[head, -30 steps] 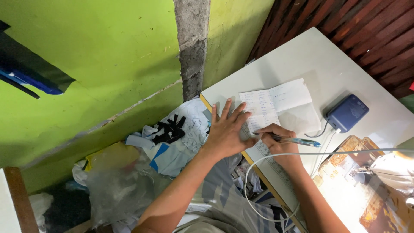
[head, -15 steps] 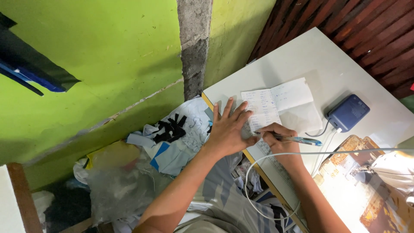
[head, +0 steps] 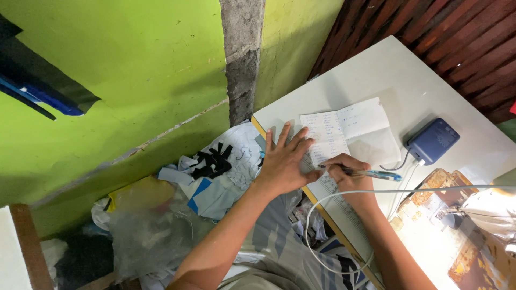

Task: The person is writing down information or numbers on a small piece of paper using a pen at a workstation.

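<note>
A small open notebook [head: 344, 126] with written lines lies on the white table [head: 398, 75]. My left hand [head: 285, 161] is spread flat on its near-left pages, fingers apart, pressing them down. My right hand [head: 346, 174] grips a blue pen [head: 371, 173] whose tip rests on the lower part of the page. A larger lined sheet [head: 336, 201] lies under both hands at the table's front edge.
A blue box-shaped device [head: 434, 140] with white cables sits right of the notebook. A lit lamp [head: 492, 207] shines on a patterned mat [head: 430, 236] at the lower right. Cloth scraps, papers and plastic bags [head: 209, 172] pile on the floor by the green wall.
The view has shifted slightly. Both hands stay on the notebook, the right hand with the pen barely moving on the page.
</note>
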